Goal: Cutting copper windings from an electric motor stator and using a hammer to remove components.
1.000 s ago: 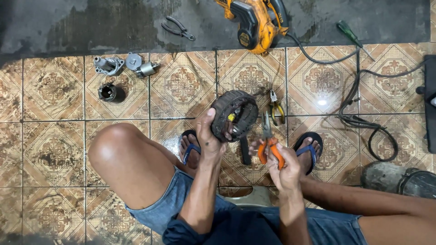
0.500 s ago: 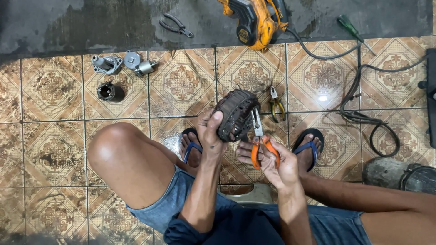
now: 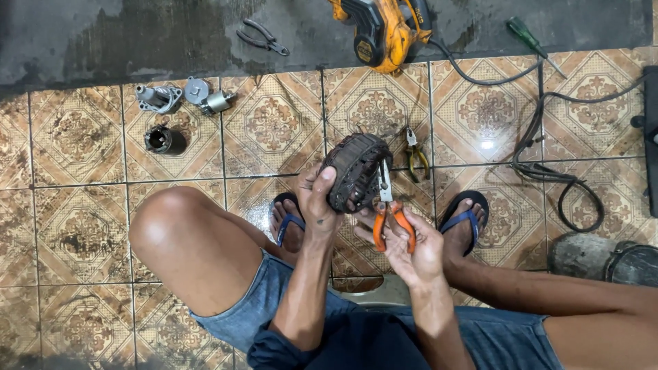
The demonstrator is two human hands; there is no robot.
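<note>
My left hand (image 3: 317, 195) grips a dark round motor stator (image 3: 354, 170) with wound coils, holding it up above my feet. My right hand (image 3: 410, 243) holds orange-handled pliers (image 3: 389, 218), whose jaws point up and touch the stator's right edge. I sit low over a patterned tile floor (image 3: 274, 123), with my bare left knee (image 3: 175, 226) raised and both feet in blue sandals (image 3: 462, 212).
A yellow-handled pair of pliers (image 3: 415, 156) lies just past the stator. A yellow power tool (image 3: 380, 27) with a black cord (image 3: 548, 171) lies at the top. Black pliers (image 3: 262, 38), a green screwdriver (image 3: 528, 34) and several metal motor parts (image 3: 179, 103) lie about.
The stator has turned in my left hand and its outer side now shows. My right hand has brought the orange pliers up from beside my foot to the stator's edge.
</note>
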